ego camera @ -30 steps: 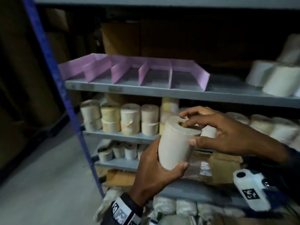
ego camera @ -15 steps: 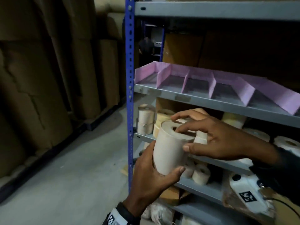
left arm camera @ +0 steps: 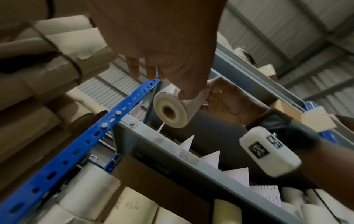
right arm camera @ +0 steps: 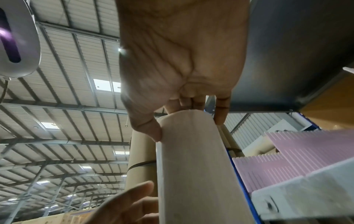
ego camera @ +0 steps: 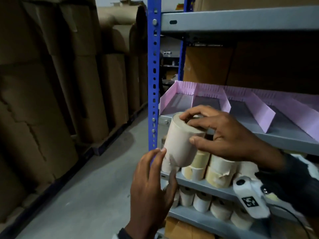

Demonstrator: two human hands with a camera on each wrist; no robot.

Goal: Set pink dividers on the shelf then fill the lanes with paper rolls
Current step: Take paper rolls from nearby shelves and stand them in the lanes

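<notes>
A beige paper roll (ego camera: 181,144) stands nearly upright in the air just in front of the grey shelf's (ego camera: 284,141) left end. My right hand (ego camera: 198,130) grips its top rim, fingers over the core hole and thumb on the side (right arm camera: 153,130). My left hand (ego camera: 155,169) is below and left of it with straight fingers, only fingertip and thumb touching the roll (left arm camera: 172,112). Pink dividers (ego camera: 259,111) stand on the shelf and form several lanes, and no rolls show in those I can see.
A blue perforated upright (ego camera: 153,75) stands right behind the roll. Lower shelves (ego camera: 203,183) are packed with paper rolls (ego camera: 217,168). Another grey shelf (ego camera: 241,19) hangs overhead. Tall brown wrapped stock (ego camera: 43,100) lines the left side across a concrete aisle (ego camera: 95,187).
The roll has risen toward the divider shelf's left end. My left hand has let go of its grip round the roll's base and opened. The right hand keeps hold of the top.
</notes>
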